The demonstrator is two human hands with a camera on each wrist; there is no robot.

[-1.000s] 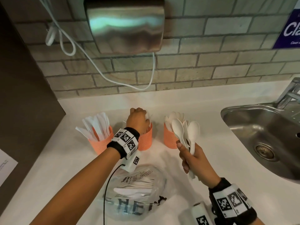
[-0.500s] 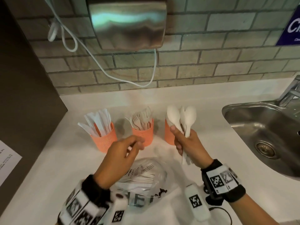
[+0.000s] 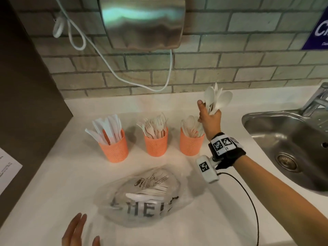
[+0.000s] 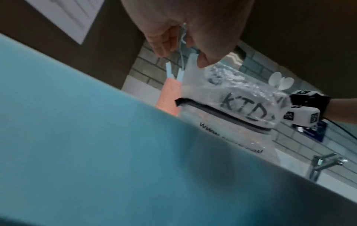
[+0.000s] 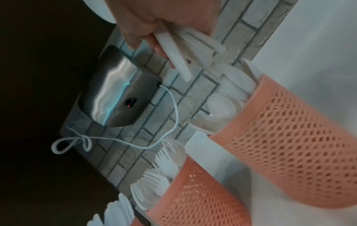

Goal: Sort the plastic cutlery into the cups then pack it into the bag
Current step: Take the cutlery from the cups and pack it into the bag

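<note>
Three orange mesh cups stand in a row on the white counter: a knife cup (image 3: 114,150), a fork cup (image 3: 156,145) and a spoon cup (image 3: 190,145). My right hand (image 3: 207,114) grips a bundle of white spoons (image 3: 219,98) by the handles (image 5: 181,50), raised just above the spoon cup (image 5: 289,137). A clear printed bag (image 3: 142,197) lies in front of the cups with some cutlery inside. My left hand (image 3: 78,226) hovers at the near edge, left of the bag (image 4: 231,99), fingers straight and empty.
A steel sink (image 3: 284,121) with a tap (image 3: 316,100) lies to the right. A hand dryer (image 3: 142,23) with a hanging white cord (image 3: 124,79) is on the brick wall. A dark panel (image 3: 26,86) bearing a paper sheet (image 3: 7,171) bounds the left.
My right hand has carried the spoon bundle up and to the right, over the spoon cup. My left hand has left the fork cup and drawn back to the near edge beside the bag.
</note>
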